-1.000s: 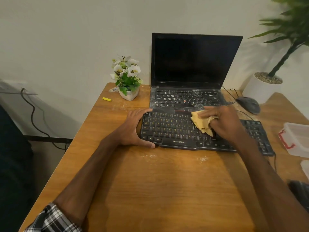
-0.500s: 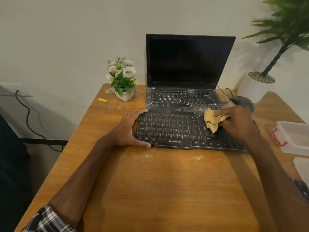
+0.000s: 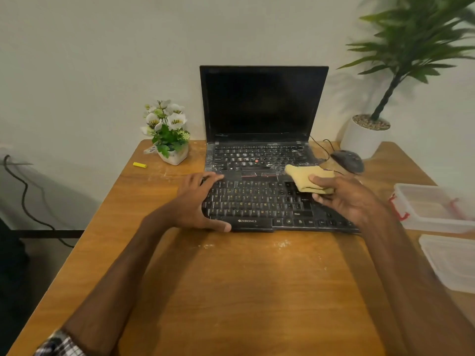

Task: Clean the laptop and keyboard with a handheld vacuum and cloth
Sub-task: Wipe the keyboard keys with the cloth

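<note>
Looks like a small home-office corner: wooden worktop (image 3: pixel 231 291) pushed against a plain wall (image 3: pixel 102 60), open laptop (image 3: pixel 262 104) with an extra keyboard (image 3: pixel 257 204) and a wired mouse (image 3: pixel 348 161), a little pot of white flowers (image 3: pixel 169 134), and a bigger potted plant (image 3: pixel 367 134) beside it.

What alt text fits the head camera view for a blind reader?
A person's right hand holds a yellow cloth over a black keyboard while the left hand grips its left end; behind it an open, dusty laptop sits on a wooden table.
</note>
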`<state>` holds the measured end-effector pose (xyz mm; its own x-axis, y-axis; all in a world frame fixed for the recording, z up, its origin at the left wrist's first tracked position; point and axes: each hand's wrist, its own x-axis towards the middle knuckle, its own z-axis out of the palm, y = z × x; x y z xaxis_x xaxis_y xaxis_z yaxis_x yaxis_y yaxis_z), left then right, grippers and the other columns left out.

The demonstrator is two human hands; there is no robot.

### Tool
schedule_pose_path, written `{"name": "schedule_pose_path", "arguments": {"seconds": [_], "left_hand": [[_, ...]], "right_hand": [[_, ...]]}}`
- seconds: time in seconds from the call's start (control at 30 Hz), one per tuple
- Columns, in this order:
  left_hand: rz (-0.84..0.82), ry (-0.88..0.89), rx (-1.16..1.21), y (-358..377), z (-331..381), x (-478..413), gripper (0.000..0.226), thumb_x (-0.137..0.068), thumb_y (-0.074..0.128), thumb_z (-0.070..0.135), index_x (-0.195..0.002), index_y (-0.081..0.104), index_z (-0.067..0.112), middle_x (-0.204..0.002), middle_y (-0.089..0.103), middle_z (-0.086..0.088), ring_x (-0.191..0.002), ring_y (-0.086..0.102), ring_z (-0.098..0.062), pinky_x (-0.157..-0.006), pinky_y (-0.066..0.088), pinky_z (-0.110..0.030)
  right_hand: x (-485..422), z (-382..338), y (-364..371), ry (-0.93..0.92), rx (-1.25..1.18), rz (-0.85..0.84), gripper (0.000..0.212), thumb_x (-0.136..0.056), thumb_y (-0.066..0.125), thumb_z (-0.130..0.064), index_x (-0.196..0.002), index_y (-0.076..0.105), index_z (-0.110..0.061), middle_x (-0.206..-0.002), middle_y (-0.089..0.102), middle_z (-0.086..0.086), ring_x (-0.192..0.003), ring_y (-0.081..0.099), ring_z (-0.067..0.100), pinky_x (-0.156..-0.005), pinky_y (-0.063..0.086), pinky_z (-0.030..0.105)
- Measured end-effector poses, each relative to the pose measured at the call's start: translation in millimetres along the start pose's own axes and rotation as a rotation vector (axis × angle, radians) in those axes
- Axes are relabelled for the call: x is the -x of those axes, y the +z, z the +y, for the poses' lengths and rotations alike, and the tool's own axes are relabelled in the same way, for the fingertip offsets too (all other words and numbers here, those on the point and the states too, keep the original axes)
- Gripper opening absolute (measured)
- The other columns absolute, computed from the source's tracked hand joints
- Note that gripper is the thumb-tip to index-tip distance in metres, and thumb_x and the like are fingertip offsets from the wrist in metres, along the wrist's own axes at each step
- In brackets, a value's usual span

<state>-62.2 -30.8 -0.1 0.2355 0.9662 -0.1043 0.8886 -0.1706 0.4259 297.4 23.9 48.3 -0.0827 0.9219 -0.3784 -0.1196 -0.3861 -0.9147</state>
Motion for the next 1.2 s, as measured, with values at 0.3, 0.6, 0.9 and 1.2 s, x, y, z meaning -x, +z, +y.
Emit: {"name": "schedule_pose_path", "arguments": {"seconds": [0.3,0.6,0.9,1.2], "left_hand": [[-0.109,0.048,-0.118,5.9,65.6,-45.9,0.128,-0.058,0.075,0.088,-0.161,0.015,0.042,-0.168,-0.001,0.008,-0.155,-0.008,-0.029,-0.123,-0.001,-0.066],[-0.244,0.117,-0.176,8.1,98.3,-67.9,0.137,-0.062,0.083,0.077,-0.165,0.005,0.031,-0.171,-0.003,0.002,-0.156,-0.01,-0.026,-0.124,-0.004,-0.064],[-0.278,0.129,-0.192,6.1,96.1,-74.5,0.138,-0.06,0.083,0.078,-0.165,0.005,0.032,-0.171,-0.001,0.003,-0.156,-0.008,-0.027,-0.124,0.002,-0.065],[-0.261,0.16,-0.222,5.8,94.5,-74.3,0.139,-0.059,0.081,0.082,-0.165,0.006,0.029,-0.169,0.005,-0.001,-0.155,-0.003,-0.03,-0.124,0.009,-0.066]], "right_hand": [[3.7,9.6,-1.6,-0.025,-0.035,-0.155,0.033,-0.085,0.075,-0.011,-0.116,0.064,-0.01,-0.116,0.074,0.011,-0.111,0.07,0.027,-0.096,0.055,0.044],[-3.9,-12.6,-0.8,-0.224,-0.016,-0.024,0.074,-0.062,0.086,-0.005,-0.13,0.058,-0.005,-0.113,0.074,0.011,-0.104,0.072,0.028,-0.087,0.061,0.046],[-15.5,-8.5,-3.3,-0.233,0.203,-0.065,0.082,-0.049,0.093,-0.008,-0.125,0.068,-0.024,-0.116,0.071,0.007,-0.111,0.068,0.027,-0.09,0.06,0.049],[-13.4,-12.7,0.9,-0.423,0.484,-0.002,0.038,-0.069,0.089,-0.025,-0.105,0.075,-0.024,-0.096,0.076,-0.007,-0.093,0.071,0.016,-0.071,0.061,0.03]]}}
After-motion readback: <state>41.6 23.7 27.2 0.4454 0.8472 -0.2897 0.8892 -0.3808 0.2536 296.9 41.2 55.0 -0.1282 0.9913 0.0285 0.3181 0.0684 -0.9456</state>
